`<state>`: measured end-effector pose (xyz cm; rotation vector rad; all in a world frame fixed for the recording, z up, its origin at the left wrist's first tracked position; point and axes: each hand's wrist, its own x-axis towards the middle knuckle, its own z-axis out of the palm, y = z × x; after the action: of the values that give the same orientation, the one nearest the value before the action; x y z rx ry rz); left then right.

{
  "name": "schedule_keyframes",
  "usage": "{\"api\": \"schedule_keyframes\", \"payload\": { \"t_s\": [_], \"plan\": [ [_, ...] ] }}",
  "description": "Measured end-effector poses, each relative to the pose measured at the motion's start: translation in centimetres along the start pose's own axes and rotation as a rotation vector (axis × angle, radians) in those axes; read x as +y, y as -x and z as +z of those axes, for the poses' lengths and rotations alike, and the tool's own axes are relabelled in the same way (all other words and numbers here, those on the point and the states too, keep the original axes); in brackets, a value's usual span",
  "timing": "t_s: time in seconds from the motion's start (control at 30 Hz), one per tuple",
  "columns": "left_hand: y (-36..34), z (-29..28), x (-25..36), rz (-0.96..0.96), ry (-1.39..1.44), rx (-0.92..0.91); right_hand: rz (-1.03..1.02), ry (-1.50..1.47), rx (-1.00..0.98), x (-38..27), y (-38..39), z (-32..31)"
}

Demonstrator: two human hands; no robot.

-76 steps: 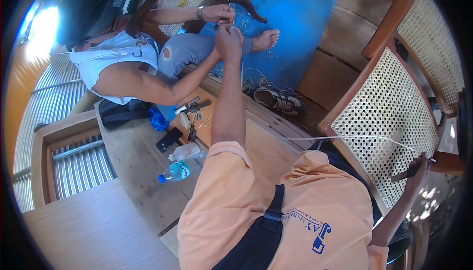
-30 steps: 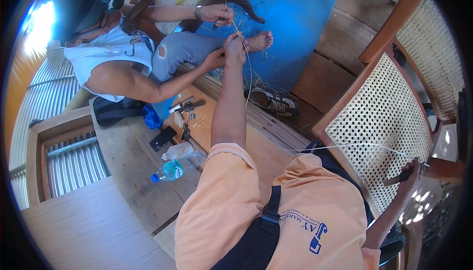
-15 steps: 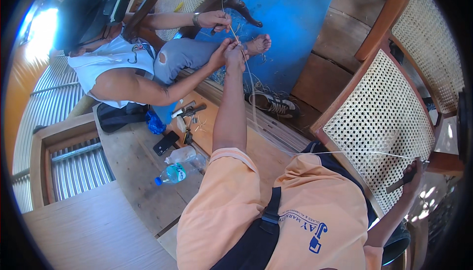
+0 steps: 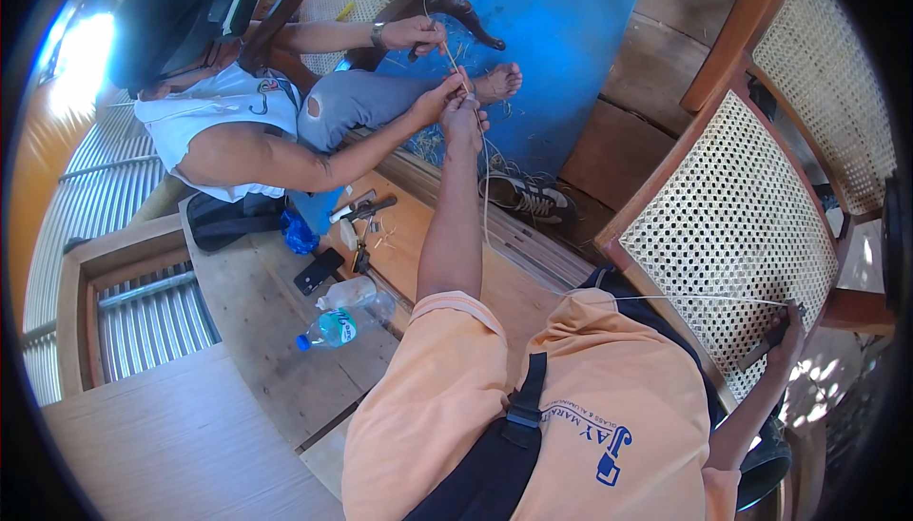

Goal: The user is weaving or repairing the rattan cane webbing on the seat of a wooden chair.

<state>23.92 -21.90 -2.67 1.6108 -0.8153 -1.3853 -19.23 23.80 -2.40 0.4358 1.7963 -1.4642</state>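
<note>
My left hand [image 4: 463,122] is stretched far forward, its fingers closed on a thin pale cane strand [image 4: 486,188]. It meets the hands [image 4: 447,93] of a seated co-worker, who also grips the strand. Out at the right, my right hand [image 4: 787,338] is closed around a flat knife-like tool [image 4: 755,356], partly hidden by the fingers. The far end of a strand [image 4: 694,299] runs taut across my lap to that hand. Just beneath it lies the woven cane panel [image 4: 723,226] of a wooden-framed chair.
A second cane panel [image 4: 827,93] stands beyond. On the wooden bench at left are a water bottle [image 4: 328,329], a phone [image 4: 319,272], small hand tools [image 4: 366,207], a blue plastic bag [image 4: 300,233] and a black bag [image 4: 228,221]. A shoe [image 4: 533,200] rests near cane scraps.
My right hand has shifted slightly toward me and left, with its tool. My left hand has moved a little right and down, and the loose strand below it hangs differently.
</note>
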Motion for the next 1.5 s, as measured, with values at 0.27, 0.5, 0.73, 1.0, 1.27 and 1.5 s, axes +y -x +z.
{"api": "schedule_keyframes", "payload": {
  "t_s": [0.27, 0.5, 0.73, 1.0, 1.27, 1.5],
  "plan": [
    [0.9, 0.2, -0.7, 0.091, -0.096, 0.086, -0.02, -0.019, 0.005, -0.4, 1.1, 0.9],
    [1.6, -0.1, 0.1, 0.682, -0.703, 0.318, -0.01, 0.006, -0.064, 0.5, -0.8, -0.9],
    [-1.5, -5.3, 0.2, 0.484, -0.739, 0.276, -0.008, -0.006, -0.095, 0.6, -1.2, -0.5],
    [1.0, -2.0, 1.5, 0.115, -0.086, 0.2, -0.002, -0.003, -0.093, 0.4, -0.7, -0.7],
    [0.0, -2.3, 1.1, 0.77, -0.756, 0.345, -0.013, 0.022, -0.02, 0.2, -0.3, -0.4],
    [1.6, -2.0, 0.8, 0.826, -1.051, 0.393, -0.029, 0.038, -0.016, 0.0, 0.1, 0.0]
  ]
}}
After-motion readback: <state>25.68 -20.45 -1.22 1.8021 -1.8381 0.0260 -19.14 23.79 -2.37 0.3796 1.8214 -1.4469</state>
